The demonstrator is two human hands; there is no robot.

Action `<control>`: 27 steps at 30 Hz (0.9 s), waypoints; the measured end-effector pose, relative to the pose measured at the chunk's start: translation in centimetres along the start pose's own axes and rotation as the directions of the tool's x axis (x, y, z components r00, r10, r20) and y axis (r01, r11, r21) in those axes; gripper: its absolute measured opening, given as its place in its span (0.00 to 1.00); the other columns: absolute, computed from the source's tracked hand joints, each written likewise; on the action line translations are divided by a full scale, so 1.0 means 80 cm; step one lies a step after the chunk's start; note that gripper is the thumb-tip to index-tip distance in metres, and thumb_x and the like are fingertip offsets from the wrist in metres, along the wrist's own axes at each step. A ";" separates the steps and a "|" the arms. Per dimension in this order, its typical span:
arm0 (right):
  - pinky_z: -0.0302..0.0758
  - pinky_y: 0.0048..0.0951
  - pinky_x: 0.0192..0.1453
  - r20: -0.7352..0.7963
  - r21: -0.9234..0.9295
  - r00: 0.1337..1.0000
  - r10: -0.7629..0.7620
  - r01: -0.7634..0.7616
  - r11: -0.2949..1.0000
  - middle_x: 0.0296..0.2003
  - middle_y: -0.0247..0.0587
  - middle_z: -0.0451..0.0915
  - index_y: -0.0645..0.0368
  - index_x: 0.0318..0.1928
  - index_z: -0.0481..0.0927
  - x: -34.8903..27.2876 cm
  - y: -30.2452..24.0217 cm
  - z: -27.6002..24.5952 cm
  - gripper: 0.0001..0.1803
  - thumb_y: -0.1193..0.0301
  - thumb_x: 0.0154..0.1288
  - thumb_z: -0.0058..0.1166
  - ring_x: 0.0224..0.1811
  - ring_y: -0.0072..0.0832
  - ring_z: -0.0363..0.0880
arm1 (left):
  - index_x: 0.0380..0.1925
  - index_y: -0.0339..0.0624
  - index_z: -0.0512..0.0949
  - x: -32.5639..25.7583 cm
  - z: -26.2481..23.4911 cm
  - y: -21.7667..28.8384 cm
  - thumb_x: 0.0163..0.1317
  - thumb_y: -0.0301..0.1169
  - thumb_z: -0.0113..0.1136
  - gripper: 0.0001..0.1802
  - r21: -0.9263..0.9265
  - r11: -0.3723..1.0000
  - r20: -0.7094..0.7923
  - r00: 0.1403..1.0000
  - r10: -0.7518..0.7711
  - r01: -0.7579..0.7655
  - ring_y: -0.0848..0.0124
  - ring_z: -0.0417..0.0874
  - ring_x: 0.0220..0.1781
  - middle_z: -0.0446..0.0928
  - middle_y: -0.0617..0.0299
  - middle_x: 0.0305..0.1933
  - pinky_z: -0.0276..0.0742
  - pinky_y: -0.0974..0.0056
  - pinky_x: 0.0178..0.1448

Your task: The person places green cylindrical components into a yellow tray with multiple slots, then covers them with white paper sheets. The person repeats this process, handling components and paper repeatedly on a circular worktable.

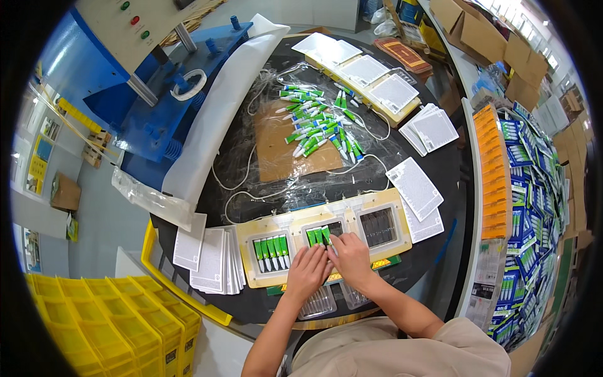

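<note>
A cream three-window tray fixture (245,234) lies near me on the round black table. Its left window holds a row of green-and-white glue tubes (272,252). More glue tubes (318,235) lie in the middle window, where both my hands work. My left hand (306,273) has its fingers bunched at the lower ends of these tubes; what they grip is hidden. Alongside it, my right hand (350,256) has its fingers closed at the rightmost tube there. The right window (377,226) shows a dark slotted bed without tubes.
Loose tubes (314,125) are heaped on brown cardboard (270,160) beyond the fixture. Printed white cards (210,264) flank it. A second fixture (396,116) bears more cards. Clear plastic blisters (319,303) sit by my waist. A blue machine (157,119) and yellow crates (107,320) stand left; packaged tubes (518,232) right.
</note>
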State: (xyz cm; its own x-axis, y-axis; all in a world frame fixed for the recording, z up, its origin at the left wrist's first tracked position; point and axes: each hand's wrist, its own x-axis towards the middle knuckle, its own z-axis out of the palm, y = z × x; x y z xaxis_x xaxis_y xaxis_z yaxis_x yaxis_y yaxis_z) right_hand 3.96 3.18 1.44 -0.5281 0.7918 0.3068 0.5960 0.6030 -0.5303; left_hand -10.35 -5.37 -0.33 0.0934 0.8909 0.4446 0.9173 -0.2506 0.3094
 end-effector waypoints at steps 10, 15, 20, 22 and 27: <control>0.78 0.40 0.43 -0.039 0.116 0.998 0.046 -0.041 0.992 0.33 0.46 0.80 0.62 0.44 0.85 0.013 0.001 0.005 0.10 0.73 0.62 0.64 0.38 0.43 0.80 | 0.61 0.36 0.78 -0.004 -0.012 -0.005 0.66 0.36 0.67 0.26 -0.038 0.995 0.112 0.990 -0.085 0.090 0.55 0.73 0.73 0.76 0.52 0.69 0.60 0.43 0.79; 0.79 0.41 0.43 -0.082 0.124 0.995 0.062 -0.051 0.991 0.33 0.46 0.81 0.62 0.41 0.86 0.070 0.037 -0.033 0.07 0.73 0.64 0.63 0.38 0.45 0.82 | 0.65 0.38 0.75 0.002 -0.018 -0.006 0.69 0.43 0.63 0.29 0.011 0.996 0.204 0.975 -0.088 0.088 0.60 0.69 0.77 0.72 0.55 0.73 0.55 0.43 0.81; 0.80 0.41 0.43 0.094 0.131 0.995 -0.012 -0.001 0.991 0.35 0.44 0.80 0.60 0.44 0.85 0.056 0.018 -0.029 0.10 0.73 0.62 0.63 0.40 0.43 0.82 | 0.66 0.36 0.73 0.001 -0.016 -0.008 0.69 0.44 0.64 0.32 0.028 0.996 0.236 0.968 -0.090 0.086 0.60 0.67 0.78 0.70 0.54 0.74 0.53 0.43 0.82; 0.81 0.41 0.43 0.114 0.133 0.993 -0.026 0.011 0.991 0.35 0.41 0.80 0.59 0.46 0.85 0.038 0.006 -0.017 0.12 0.74 0.61 0.63 0.41 0.41 0.81 | 0.67 0.36 0.72 -0.001 -0.015 -0.008 0.70 0.44 0.62 0.32 0.056 0.994 0.259 0.961 -0.102 0.091 0.61 0.66 0.79 0.69 0.55 0.75 0.53 0.43 0.82; 0.78 0.41 0.43 0.100 0.103 0.995 -0.022 0.012 0.995 0.34 0.42 0.78 0.60 0.49 0.85 0.016 0.003 -0.001 0.15 0.74 0.61 0.63 0.39 0.40 0.80 | 0.67 0.35 0.72 -0.006 -0.013 -0.008 0.68 0.43 0.63 0.33 0.079 0.993 0.256 0.960 -0.109 0.092 0.60 0.66 0.79 0.69 0.54 0.76 0.53 0.43 0.83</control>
State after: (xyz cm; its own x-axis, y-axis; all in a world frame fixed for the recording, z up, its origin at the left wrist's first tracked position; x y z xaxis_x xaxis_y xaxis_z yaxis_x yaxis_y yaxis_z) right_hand 3.50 4.37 1.79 -0.5989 0.7646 0.2380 0.5241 0.5989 -0.6055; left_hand -11.40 -6.00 0.15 0.0888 0.9801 0.1777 0.9496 -0.1371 0.2818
